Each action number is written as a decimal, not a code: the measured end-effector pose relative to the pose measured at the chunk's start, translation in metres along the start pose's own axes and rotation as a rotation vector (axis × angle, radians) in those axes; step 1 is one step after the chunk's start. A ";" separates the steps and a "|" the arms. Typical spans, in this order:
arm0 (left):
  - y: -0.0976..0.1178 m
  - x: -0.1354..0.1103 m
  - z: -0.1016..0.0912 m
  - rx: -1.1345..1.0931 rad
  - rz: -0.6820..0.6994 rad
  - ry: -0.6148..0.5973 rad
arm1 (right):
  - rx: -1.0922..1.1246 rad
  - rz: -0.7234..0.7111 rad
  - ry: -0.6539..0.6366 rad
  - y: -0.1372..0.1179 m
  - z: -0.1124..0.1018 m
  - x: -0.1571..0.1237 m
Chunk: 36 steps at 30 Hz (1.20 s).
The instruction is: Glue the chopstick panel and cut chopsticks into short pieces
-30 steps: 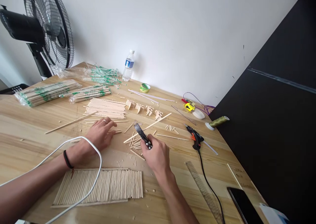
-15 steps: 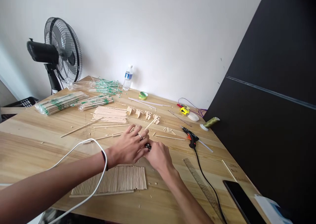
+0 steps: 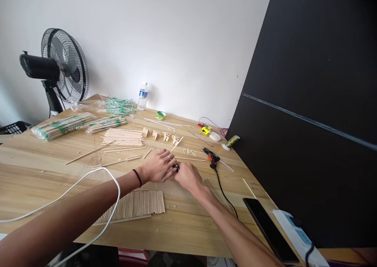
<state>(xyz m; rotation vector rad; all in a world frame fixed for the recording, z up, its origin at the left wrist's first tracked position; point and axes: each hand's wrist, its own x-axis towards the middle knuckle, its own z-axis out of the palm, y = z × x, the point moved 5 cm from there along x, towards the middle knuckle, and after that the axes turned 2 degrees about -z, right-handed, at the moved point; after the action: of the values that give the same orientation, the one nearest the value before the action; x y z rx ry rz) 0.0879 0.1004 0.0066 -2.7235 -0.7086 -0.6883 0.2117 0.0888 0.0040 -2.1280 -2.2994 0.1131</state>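
Note:
My left hand (image 3: 159,167) and my right hand (image 3: 187,175) meet at the middle of the wooden table (image 3: 35,165). My right hand is closed around a small dark-handled cutter (image 3: 176,167), of which only the black end shows. My left hand's fingers curl over the same spot, touching the tool; what they pinch is hidden. A long thin wooden stick (image 3: 177,144) lies just beyond the hands. A flat mat of glued sticks (image 3: 135,205) lies in front of them.
A glue gun (image 3: 211,157) with a black cord lies right of the hands. Loose stick piles (image 3: 123,137), wrapped stick bundles (image 3: 63,125), a water bottle (image 3: 143,96) and tape roll (image 3: 160,115) sit behind. A phone (image 3: 268,229), power strip (image 3: 297,231), white cable (image 3: 88,172), fan (image 3: 60,68).
My left hand moved right from the table surface to join my right hand at the cutter. The cutter's blade, visible before, is now covered. The camera pulled back and turned right.

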 end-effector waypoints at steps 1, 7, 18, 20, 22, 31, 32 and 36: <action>0.000 0.001 0.001 -0.004 0.000 0.006 | -0.004 0.004 0.000 0.001 -0.001 0.000; -0.001 0.000 0.005 -0.029 0.013 0.019 | -0.030 0.023 -0.002 0.003 -0.002 -0.003; -0.012 -0.005 0.004 -0.098 -0.033 0.000 | -0.034 0.029 -0.001 0.003 0.002 -0.001; -0.020 -0.004 -0.003 -0.119 -0.102 0.020 | -0.006 0.040 0.011 0.006 0.005 0.001; -0.031 -0.005 -0.012 -0.142 -0.196 0.052 | 0.042 0.060 0.035 0.011 0.007 0.004; -0.042 -0.051 -0.045 -0.362 -0.285 0.087 | 0.674 0.127 0.135 0.026 0.005 0.020; -0.037 -0.055 -0.045 -0.403 -0.255 0.073 | 0.779 0.104 0.126 0.020 0.007 0.021; -0.017 -0.064 -0.041 -0.591 -0.128 0.035 | 1.194 0.013 0.111 -0.012 0.010 0.024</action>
<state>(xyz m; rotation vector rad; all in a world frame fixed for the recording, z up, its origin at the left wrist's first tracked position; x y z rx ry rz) 0.0141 0.0756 0.0112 -3.1951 -0.7747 -1.1251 0.1974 0.1113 -0.0058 -1.4147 -1.4541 1.0177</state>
